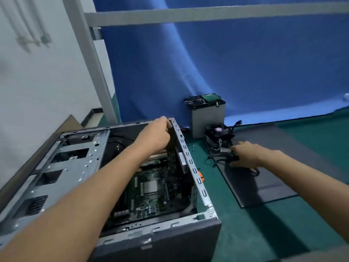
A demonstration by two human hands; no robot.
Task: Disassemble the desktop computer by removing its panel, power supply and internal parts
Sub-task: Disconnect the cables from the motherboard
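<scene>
- The left grip (159, 133) has its fingers curled over the top rim of the computer case (190, 161), at the case's 1 o'clock corner.
- A black card (182, 159) stands on edge just inside that wall, right under the hand. From where I stand I cannot tell if the fingers touch it too.
- The right grip (245, 154) reaches out at 3 o'clock of the case, with fingers above and thumb below, pinching a bundle of black cables (234, 156).
- Those cables lie on a dark side panel (264, 186), which is flat on the green counter (245, 233) beside the case.
- The case lies on its side with the top open, and the motherboard (151, 195) shows inside with a bare square processor (150, 186) in its middle.
- A cooler with a fan (219, 137) sits at the panel's 12 o'clock end, just beside the right fingers.
- A grey metal box (207, 118) stands just behind the cooler at its 11 o'clock, with a green circuit board on top.
- A few small screws (193, 147) lie on the counter between the case and the cooler.
- A blue cloth (226, 63) hangs behind it all.
</scene>
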